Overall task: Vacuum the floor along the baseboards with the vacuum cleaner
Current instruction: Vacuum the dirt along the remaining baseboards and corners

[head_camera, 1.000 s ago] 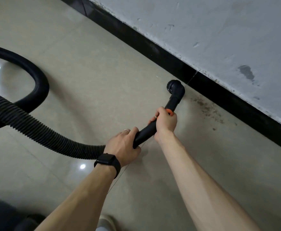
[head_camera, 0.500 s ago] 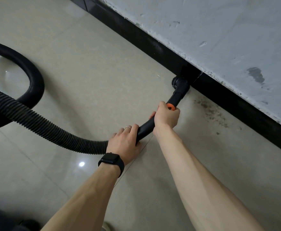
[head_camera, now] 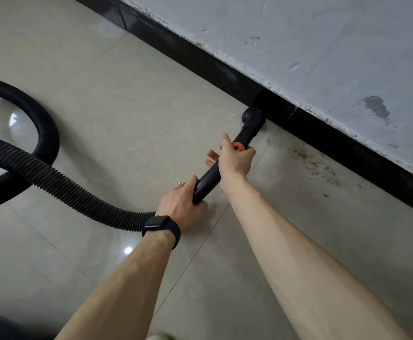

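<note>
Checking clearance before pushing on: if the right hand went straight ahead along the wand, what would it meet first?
The right hand, gripping the wand by its orange ring, would first run into the black nozzle head, which appears to sit against the black baseboard just beyond; exact depth is unclear.

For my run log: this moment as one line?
left hand: grips wand | right hand: grips wand at orange ring | nozzle: against baseboard | dirt patch: right of nozzle

The ribbed hose (head_camera: 53, 177) at nine o'clock is black. An orange ring (head_camera: 236, 146) bands the black wand (head_camera: 206, 182). The floor tiles (head_camera: 127, 106) are beige.
</note>
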The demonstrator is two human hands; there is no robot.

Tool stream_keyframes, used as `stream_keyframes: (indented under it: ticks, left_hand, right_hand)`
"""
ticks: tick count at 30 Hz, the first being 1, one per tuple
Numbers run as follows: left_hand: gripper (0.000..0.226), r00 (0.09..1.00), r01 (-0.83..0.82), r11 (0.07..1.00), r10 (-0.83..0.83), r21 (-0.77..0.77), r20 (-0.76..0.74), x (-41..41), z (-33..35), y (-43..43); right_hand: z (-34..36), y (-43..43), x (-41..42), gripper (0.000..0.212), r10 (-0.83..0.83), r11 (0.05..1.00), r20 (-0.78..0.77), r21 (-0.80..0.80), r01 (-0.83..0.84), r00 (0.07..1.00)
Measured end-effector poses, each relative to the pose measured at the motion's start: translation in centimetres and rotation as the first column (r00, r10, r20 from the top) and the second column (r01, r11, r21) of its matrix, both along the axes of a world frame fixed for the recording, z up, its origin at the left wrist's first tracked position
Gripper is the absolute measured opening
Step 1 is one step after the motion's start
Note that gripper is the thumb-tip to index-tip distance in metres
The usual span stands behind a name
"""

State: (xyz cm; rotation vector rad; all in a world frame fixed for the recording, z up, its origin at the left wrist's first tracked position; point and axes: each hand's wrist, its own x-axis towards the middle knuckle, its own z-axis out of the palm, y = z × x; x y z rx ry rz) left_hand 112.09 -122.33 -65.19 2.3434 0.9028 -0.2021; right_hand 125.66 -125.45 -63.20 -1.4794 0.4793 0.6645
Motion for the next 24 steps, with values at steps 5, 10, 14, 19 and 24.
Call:
stream_keyframes:
  ticks: [5,10,14,19,24]
  left_hand:
    - [0.024,0.999,0.033,0.999,-0.033,-0.016,-0.031,-2.2,0.7,-1.0]
    - [0.021,0.99,0.111,0.994,-0.112,-0.014,-0.091,-5.8,1.1,-2.6]
    - [0.023,0.984,0.148,0.989,-0.146,0.009,-0.106,-6.4,1.0,-3.7]
    - [0.026,0.982,0.156,0.987,-0.151,0.033,-0.111,-4.7,1.1,-4.6]
    - [0.025,0.984,0.152,0.988,-0.149,0.024,-0.101,-2.9,1.0,-5.0]
  right_hand:
    - [0.5,-1.9,-1.9,0.039,-0.049,0.997,-0.037,0.055,0.051,0.998]
    - [0.3,-4.8,-6.1,0.034,-0.137,0.99,-0.012,-0.038,0.136,0.99]
    - [0.1,-6.4,-7.0,0.037,-0.177,0.984,-0.02,-0.025,0.177,0.984]
    - [0.1,-6.8,-4.9,0.03,-0.171,0.985,-0.028,-0.015,0.17,0.985]
    - [-0.4,-6.8,-3.1,0.026,-0.152,0.988,-0.008,-0.015,0.152,0.988]
